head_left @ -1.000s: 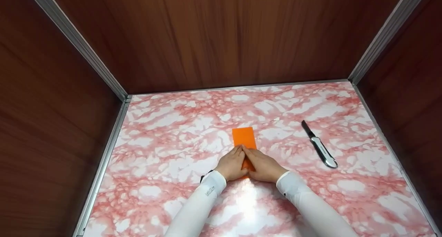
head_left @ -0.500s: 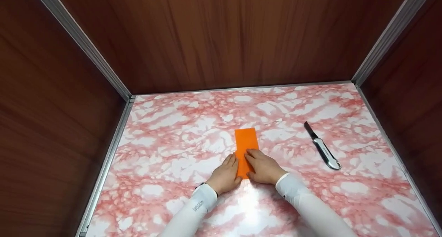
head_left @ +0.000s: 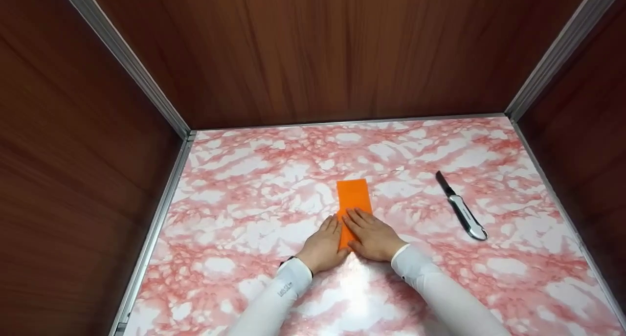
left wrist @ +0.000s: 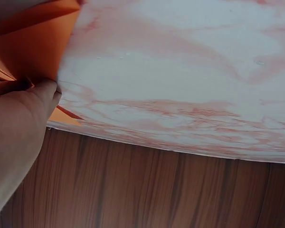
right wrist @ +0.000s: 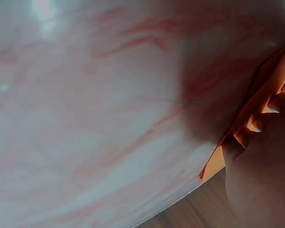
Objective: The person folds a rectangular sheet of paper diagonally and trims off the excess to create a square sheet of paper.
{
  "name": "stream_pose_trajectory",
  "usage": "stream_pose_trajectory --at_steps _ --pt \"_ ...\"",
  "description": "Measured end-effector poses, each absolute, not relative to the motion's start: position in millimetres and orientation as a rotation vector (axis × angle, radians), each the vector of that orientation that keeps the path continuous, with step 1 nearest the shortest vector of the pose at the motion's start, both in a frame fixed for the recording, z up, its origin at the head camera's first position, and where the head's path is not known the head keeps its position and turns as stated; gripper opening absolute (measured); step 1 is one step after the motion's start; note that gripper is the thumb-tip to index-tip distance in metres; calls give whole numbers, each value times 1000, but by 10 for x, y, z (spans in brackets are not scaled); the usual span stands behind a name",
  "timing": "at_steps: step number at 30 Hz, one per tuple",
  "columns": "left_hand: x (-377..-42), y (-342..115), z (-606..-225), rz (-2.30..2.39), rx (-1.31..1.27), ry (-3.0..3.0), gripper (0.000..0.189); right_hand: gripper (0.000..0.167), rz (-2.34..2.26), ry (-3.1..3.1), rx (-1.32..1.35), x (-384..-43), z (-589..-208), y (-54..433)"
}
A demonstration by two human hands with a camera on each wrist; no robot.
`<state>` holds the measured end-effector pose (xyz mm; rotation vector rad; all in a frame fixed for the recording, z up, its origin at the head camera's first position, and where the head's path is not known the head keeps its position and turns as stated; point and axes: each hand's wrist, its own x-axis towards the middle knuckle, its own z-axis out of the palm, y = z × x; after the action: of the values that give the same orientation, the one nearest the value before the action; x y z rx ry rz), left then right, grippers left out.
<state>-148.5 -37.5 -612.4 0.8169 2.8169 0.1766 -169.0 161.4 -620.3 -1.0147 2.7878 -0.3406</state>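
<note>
A folded orange paper strip [head_left: 354, 193] lies lengthwise in the middle of the table in the head view. My left hand [head_left: 321, 247] lies along its near left edge, fingers extended and touching the paper. From the right, my right hand [head_left: 375, 237] rests its spread fingers on the near half of the strip. Both thumbs come close together at the near end. In the left wrist view the orange paper [left wrist: 35, 40] shows several layers standing partly apart beside the left hand [left wrist: 16, 123]. The right wrist view catches the right hand [right wrist: 263, 166] against the paper's edge [right wrist: 213, 166].
A folding knife [head_left: 462, 209] with a dark blade and a silver-and-black handle lies unfolded on the right side of the table. The pink-and-white marbled tabletop [head_left: 234, 199] is bounded by dark wood panels [head_left: 313, 57] with grey metal edging.
One second ago my fingertips met over the strip. My left hand has since drawn back to its left edge, and my right fingers have spread on the paper. The knife still lies in place.
</note>
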Motion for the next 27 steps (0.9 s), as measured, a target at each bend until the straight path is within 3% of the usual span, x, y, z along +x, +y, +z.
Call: stream_pose_trajectory --at_steps 27 --pt "-1484 -404 -6106 228 833 2798 75 67 -465 2851 -853 -1615 -6218 2722"
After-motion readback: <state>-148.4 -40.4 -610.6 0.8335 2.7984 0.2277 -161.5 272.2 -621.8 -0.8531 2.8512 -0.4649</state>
